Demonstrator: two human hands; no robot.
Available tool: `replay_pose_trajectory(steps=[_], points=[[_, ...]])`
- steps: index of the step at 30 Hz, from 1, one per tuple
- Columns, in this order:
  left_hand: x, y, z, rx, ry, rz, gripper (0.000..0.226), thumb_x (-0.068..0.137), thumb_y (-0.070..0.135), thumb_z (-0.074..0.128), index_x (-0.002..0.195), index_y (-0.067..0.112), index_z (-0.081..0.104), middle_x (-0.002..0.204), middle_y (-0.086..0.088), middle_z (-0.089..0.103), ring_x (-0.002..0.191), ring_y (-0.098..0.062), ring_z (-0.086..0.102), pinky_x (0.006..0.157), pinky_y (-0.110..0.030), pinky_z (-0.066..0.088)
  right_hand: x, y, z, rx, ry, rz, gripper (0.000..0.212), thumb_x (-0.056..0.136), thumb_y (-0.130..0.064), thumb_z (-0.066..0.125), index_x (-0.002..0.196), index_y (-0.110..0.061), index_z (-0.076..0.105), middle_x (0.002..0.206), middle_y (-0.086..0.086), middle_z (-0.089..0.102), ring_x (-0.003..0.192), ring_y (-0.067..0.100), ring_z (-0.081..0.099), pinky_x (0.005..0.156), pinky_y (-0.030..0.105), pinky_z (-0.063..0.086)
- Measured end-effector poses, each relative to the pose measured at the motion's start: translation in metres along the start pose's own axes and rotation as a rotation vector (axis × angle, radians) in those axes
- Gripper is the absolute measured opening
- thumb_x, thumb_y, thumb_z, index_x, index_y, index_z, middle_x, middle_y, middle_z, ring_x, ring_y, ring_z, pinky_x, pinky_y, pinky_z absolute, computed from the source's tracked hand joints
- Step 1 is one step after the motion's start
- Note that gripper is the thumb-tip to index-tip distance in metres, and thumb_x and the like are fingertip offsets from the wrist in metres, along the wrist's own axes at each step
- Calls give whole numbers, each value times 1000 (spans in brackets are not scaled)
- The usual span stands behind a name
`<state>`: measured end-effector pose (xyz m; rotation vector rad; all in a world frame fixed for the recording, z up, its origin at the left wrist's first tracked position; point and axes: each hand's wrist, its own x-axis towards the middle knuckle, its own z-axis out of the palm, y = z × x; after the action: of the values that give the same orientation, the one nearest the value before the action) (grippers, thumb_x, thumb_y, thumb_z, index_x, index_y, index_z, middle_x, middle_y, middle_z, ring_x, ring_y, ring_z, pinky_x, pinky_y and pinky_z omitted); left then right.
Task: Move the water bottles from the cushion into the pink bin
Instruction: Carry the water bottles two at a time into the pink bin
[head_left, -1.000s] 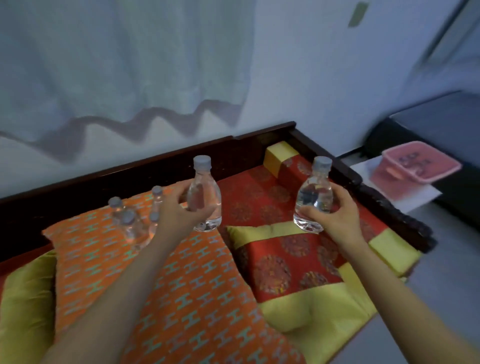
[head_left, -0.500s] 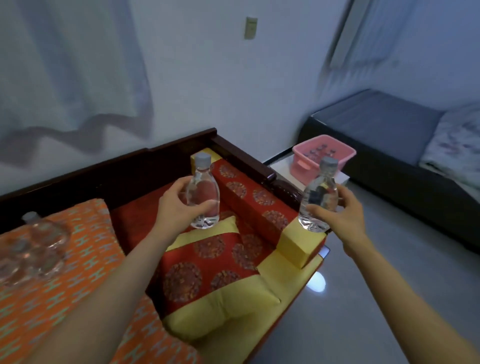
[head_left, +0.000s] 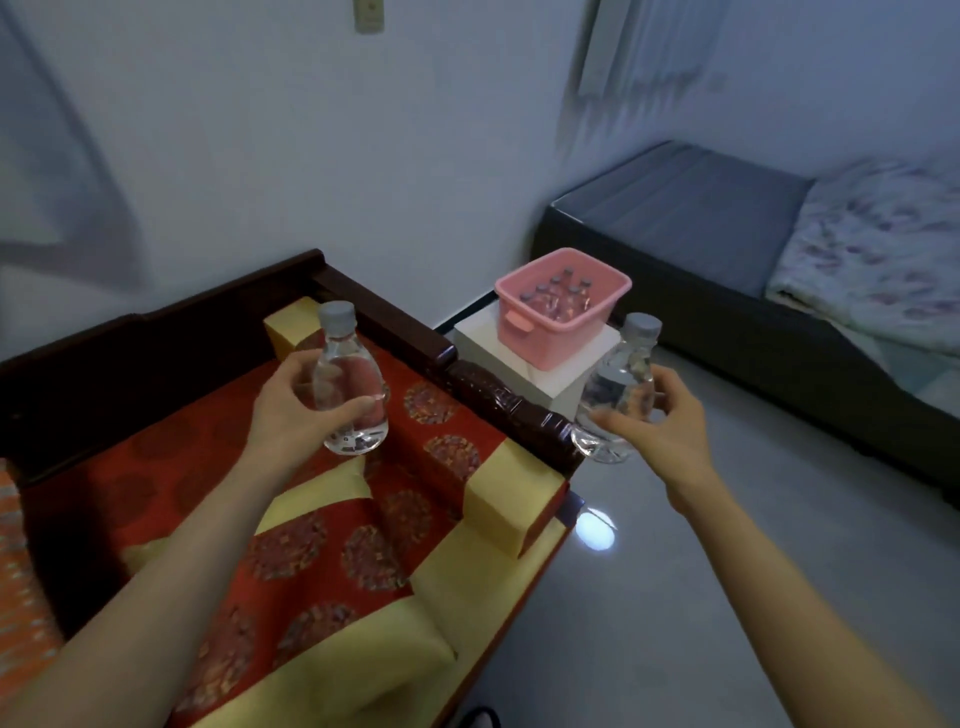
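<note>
My left hand (head_left: 291, 410) grips a clear water bottle (head_left: 349, 384) with a grey cap, held upright above the red and yellow cushions. My right hand (head_left: 660, 421) grips a second clear water bottle (head_left: 621, 395), upright, just past the end of the dark wooden armrest. The pink bin (head_left: 563, 322) stands on a white box beyond both hands, and several capped bottles stand inside it. Only a sliver of the orange patterned cushion (head_left: 21, 582) shows at the left edge.
The dark wooden sofa frame (head_left: 498, 402) runs between the cushions and the white box (head_left: 540, 376). A dark bed (head_left: 701, 223) with a flowered blanket (head_left: 883, 249) lies to the right. Pale floor (head_left: 649, 597) spreads under my right arm.
The view has swung right: the orange cushion and its bottles have slid out of view, and the pink bin is now nearer and between my hands. Both hands still hold their bottles.
</note>
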<state>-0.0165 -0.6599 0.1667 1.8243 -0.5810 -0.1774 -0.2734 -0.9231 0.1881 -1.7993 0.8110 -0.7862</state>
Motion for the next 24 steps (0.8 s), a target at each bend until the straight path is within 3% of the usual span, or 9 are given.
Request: replay_pose_trajectory(steps=[4,11,16,20,24], points=[[31,8,60,-18,-15,-40,78,37,60,80,107,35,56,100,19,61,88,3,58,68,-21,47,53,19,-29,-34,-50,54,60,57,-23,85,107,-32,54,105,-11,60,93,5,58,67,22,46],[100,29,159,44,-84,-43,66,41,52,86,98,51,52,107,11,63,101,-16,61,85,-43,53,147,51,-86,-42,-22,88,58,58,-16,86,103,-33,55,102,-10,62,87,0,59,64,17,44],[139,42,232,51,-27,-29,72,43,48,90,103,38,52,104,10,63,99,-13,61,85,-38,52,235,86,-131,-68,-92,89,60,51,-26,87,98,-44,55,99,-12,63,84,2,64,62,20,47],[167,57,288,72,48,-57,70,48,37,93,103,37,49,104,14,61,95,-5,60,73,-24,48,318,104,-161,-64,-154,72,60,44,-39,86,91,-55,52,97,-15,63,85,4,66,63,19,48],[192,72,339,72,105,-98,73,50,33,93,107,29,49,107,7,61,98,-12,60,83,-38,52,386,117,-180,-26,-213,64,59,46,-37,87,91,-54,53,96,-14,66,86,3,68,64,20,51]])
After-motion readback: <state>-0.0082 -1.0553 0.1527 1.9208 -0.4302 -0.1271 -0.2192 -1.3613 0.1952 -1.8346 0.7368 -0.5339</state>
